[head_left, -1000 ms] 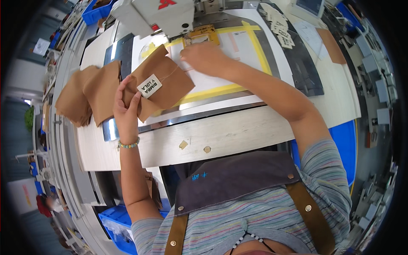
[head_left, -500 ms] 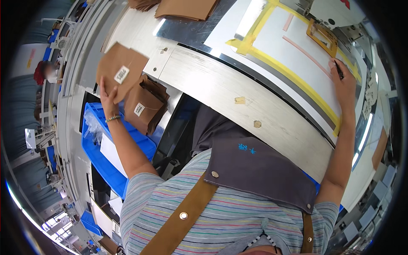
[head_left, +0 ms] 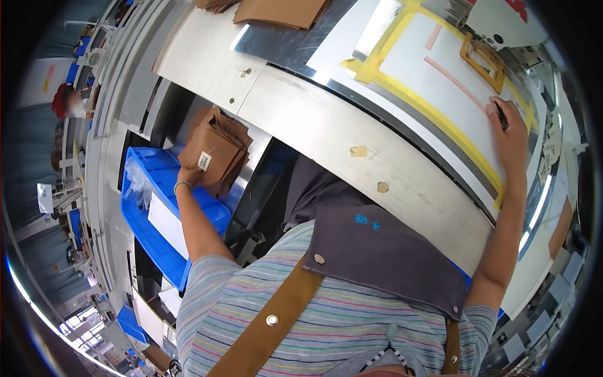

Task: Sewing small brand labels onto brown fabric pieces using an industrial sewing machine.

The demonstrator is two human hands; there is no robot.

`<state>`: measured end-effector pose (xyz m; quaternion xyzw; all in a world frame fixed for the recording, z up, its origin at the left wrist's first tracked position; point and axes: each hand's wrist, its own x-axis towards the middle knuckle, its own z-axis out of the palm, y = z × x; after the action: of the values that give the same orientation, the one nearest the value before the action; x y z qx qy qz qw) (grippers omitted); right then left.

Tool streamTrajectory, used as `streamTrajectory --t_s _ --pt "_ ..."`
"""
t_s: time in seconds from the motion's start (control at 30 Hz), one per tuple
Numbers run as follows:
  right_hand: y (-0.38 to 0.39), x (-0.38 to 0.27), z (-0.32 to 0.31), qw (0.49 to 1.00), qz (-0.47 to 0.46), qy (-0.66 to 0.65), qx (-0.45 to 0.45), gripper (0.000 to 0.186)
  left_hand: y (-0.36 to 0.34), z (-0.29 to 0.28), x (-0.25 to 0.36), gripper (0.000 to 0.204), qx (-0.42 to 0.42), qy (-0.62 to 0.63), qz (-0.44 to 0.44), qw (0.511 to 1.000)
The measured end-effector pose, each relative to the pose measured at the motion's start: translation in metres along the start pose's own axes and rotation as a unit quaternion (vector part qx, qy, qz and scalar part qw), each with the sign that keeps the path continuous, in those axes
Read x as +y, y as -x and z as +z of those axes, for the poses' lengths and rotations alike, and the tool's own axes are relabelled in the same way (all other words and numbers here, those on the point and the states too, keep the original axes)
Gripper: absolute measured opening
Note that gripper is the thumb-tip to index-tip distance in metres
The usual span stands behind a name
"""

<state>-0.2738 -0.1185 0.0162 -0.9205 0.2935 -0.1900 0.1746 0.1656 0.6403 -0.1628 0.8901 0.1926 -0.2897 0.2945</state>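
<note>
My left hand (head_left: 190, 174) is at the lower left edge of a stack of brown flat panels (head_left: 221, 147), which look like cloth or leather. Its thumb side shows against the brown material, while the fingers are mostly hidden under it. A white label (head_left: 204, 161) lies on the stack just beside this hand. A blurred brown panel shows along the stack's left side. Far to the right, my right hand (head_left: 512, 129) rests over the white work surface (head_left: 433, 72), closed around a small black tool (head_left: 501, 116) whose kind is unclear. The end of a thin pink strip (head_left: 455, 80) lies by its fingertips.
Below the stack stands a blue bin (head_left: 141, 223) with clear plastic and white sheets. Yellow tape (head_left: 433, 125) borders the work surface. A yellow frame (head_left: 482, 63) lies beside a white machine (head_left: 496, 25). More brown panels (head_left: 282, 11) lie at the far edge.
My left hand has come down and slightly right with the labelled panel it held out, reaching the stack's edge. My right hand has shifted slightly nearer, still with the black tool.
</note>
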Motion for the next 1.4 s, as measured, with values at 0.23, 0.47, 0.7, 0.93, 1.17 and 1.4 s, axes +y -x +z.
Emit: streamTrajectory --t_s 0.23,0.47,0.7,0.93,1.17,1.4 --pt "0.002 -0.007 -0.006 0.999 -0.027 -0.023 0.005 0.027 0.097 0.046 0.177 0.068 0.396 -0.265 0.411 0.777" --pt "0.006 -0.004 -0.004 0.999 -0.018 -0.034 0.013 0.028 0.237 0.164 0.375 0.036 0.233 -0.174 0.780 0.554" --pt "0.007 -0.011 -0.007 0.999 -0.007 -0.040 0.016 0.026 0.211 0.208 0.403 0.018 0.182 -0.190 0.792 0.551" --pt "0.007 -0.009 -0.010 0.999 0.001 -0.051 0.014 0.026 0.200 0.204 0.413 0.017 0.045 0.006 0.696 0.717" --pt "0.004 -0.005 -0.006 0.998 -0.020 -0.053 0.023 0.026 0.173 0.191 0.444 0.011 -0.067 0.187 0.579 0.791" --pt "0.000 -0.029 -0.032 0.998 -0.002 -0.065 0.022 0.031 0.244 0.218 0.496 0.008 -0.006 0.242 0.671 0.701"
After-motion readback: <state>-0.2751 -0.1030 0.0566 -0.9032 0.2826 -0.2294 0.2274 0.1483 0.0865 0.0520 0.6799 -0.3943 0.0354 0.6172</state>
